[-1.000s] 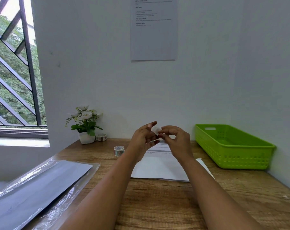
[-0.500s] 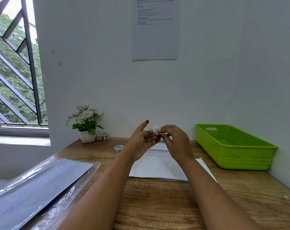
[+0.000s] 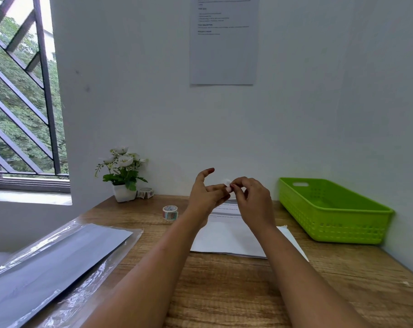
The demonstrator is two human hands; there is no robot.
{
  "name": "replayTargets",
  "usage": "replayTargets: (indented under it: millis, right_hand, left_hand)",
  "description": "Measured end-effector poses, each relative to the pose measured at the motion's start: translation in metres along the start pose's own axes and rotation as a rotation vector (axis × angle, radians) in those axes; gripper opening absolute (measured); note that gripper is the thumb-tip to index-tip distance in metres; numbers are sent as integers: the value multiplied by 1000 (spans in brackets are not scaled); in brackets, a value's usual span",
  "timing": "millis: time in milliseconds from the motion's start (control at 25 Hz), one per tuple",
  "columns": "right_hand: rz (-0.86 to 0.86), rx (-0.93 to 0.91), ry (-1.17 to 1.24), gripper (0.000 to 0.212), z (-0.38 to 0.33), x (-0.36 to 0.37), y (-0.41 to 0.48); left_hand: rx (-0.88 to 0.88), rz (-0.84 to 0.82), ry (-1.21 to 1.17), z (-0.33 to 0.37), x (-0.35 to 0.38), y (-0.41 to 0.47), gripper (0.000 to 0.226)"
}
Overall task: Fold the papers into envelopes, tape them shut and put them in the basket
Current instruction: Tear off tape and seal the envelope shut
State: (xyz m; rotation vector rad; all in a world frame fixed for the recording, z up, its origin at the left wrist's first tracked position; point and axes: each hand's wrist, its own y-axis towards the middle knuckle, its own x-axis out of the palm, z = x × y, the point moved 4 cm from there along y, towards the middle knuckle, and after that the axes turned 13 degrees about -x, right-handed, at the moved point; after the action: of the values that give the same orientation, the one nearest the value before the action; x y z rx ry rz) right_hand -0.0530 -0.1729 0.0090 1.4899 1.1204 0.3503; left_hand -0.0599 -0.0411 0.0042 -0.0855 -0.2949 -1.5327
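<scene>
Pinching tape scrap (image 3: 226,182), right hand (image 3: 254,200), sticking upward

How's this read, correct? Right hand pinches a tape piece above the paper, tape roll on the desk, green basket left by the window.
No. The green basket sits at the right of the desk, by the wall, not by the window; the head view shows it. The rest holds: right hand pinches the tape piece above the paper, tape roll on the desk.
</scene>
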Motion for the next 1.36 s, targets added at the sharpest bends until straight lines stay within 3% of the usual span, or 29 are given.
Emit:
replayTargets:
  millis: [560, 920, 1080, 1200, 1360]
  right_hand:
    - [29, 173, 209, 13, 10, 8, 2]
    - [16, 534, 524, 17, 14, 8, -3]
    - [7, 720, 650, 14, 19, 9, -9]
    - [-7, 759, 644, 11, 23, 10, -10]
    - [7, 767, 625, 9, 32, 12, -12]
  left_hand:
    - [91, 139, 79, 2, 4, -1, 57]
    - [182, 125, 422, -1, 7, -2, 44]
    - [136, 56, 506, -6, 9, -1, 32]
    - [76, 14, 534, -10, 5, 1, 22]
    - [-11, -32, 541, -15, 1, 4, 29]
